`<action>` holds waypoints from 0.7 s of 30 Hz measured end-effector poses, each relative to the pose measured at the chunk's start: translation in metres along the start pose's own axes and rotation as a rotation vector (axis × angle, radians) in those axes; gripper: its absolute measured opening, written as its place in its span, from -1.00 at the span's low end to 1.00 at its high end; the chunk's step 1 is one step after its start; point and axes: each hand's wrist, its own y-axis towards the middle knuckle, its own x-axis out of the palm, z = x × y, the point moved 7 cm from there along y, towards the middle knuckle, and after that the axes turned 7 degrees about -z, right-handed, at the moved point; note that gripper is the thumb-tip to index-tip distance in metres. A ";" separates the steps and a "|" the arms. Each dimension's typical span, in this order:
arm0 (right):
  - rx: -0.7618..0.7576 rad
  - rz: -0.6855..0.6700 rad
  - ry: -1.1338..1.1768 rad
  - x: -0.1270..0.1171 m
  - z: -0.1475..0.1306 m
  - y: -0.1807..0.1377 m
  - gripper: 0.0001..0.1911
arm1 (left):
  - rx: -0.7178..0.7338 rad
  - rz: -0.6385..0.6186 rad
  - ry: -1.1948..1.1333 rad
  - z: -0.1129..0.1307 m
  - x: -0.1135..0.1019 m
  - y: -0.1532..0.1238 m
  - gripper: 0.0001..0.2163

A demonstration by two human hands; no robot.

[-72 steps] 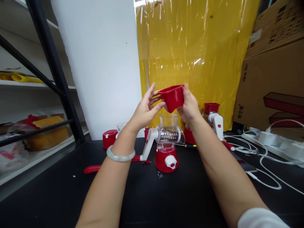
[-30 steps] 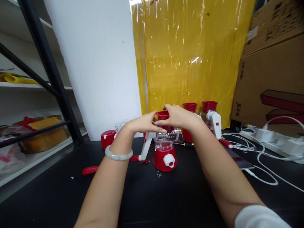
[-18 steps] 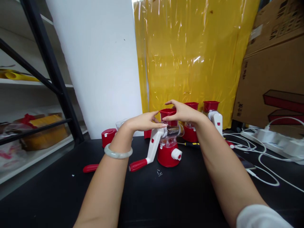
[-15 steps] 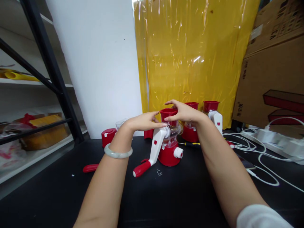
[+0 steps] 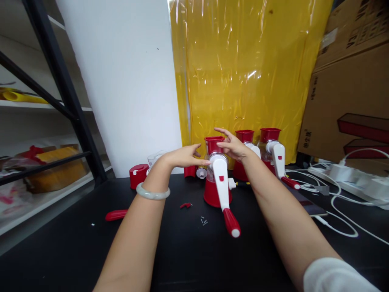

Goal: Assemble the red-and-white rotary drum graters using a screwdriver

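A red and white rotary drum grater [image 5: 221,178] with a hand crank stands upright on the black table, its crank facing me and its red grip [image 5: 231,223] hanging down. On its left side is my left hand [image 5: 186,156], open, fingers apart, the thumb tip at the crank hub. At the upper right, my right hand [image 5: 233,147] is open with spread fingers beside the red hopper [image 5: 214,142]; whether it touches the hopper I cannot tell. In front lie several screws [image 5: 204,221] and a small red part [image 5: 186,205].
Two similar graters, one partly hidden [image 5: 244,135] and one farther right [image 5: 277,156], stand behind. At left are a red base [image 5: 139,176] and a red handle [image 5: 116,215]. A phone [image 5: 313,207], white cables [image 5: 337,194] and a cardboard box [image 5: 349,93] are at right.
The grater has turned, so its crank swings from pointing left to facing me. My right hand has shifted slightly right, fingers spread. The small red part now shows clear of the crank grip.
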 end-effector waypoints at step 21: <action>-0.226 0.459 0.047 -0.045 -0.024 0.005 -0.16 | 0.203 0.022 -0.307 0.014 0.074 0.050 -0.07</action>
